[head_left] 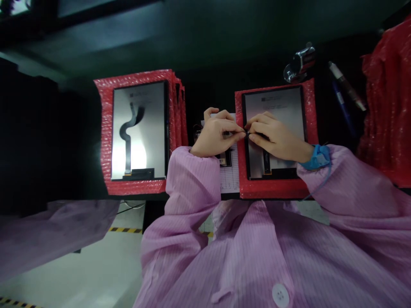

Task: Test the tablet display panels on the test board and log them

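A flat display panel (289,115) with a silvery back lies on red bubble wrap (276,189). At the panel's left edge, my left hand (218,133) has thumb and index finger pinched together. My right hand (278,137), with a blue strap (317,157) at its wrist, reaches over the panel, its fingertips pinched close beside the left ones. Whatever lies between the fingertips is too small and dark to name. Partly under my right hand, a dark flex cable (267,163) runs down to the panel's lower edge.
Another panel (144,128) with a curved flex cable lies on stacked red bubble wrap at left. A printed sheet (229,182) sits between the panels. At right are a shiny metal object (299,64), two pens (347,85) and a red bubble-wrap pile (390,102). A person's sleeve (58,235) shows lower left.
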A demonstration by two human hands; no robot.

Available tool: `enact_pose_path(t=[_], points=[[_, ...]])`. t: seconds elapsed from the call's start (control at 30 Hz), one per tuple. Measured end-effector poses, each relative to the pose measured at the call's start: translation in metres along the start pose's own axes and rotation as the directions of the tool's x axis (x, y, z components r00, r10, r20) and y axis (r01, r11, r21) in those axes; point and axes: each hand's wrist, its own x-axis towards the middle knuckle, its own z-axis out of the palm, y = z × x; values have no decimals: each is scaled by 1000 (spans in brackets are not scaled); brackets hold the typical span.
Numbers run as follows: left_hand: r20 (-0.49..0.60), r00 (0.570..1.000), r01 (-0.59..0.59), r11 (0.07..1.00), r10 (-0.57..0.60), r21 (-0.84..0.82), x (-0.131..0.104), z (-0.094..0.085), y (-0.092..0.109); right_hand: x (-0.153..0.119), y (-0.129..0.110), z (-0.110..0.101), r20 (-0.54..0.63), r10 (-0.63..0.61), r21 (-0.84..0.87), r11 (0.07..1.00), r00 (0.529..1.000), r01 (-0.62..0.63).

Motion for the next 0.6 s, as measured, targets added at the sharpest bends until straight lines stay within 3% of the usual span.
enact_pose_path(t=[0.27, 0.43, 0.53, 0.6], points=[[-28, 1000, -6, 1000, 6, -6, 0, 6, 1, -1, 0, 5, 5, 0, -10, 1000, 1000, 0], [-107, 994, -19, 999, 23, 38, 0, 11, 3, 1, -6, 3, -19, 25, -45, 999, 1000, -25], [-216, 975, -47, 997, 60, 64, -2, 8, 7, -7, -5, -17, -226, 154, -171, 966, 962, -195], [-377, 920, -84, 993, 109, 82, -3, 5, 11, -24, 3, -34, -468, 281, -271, 857, 838, -438]])
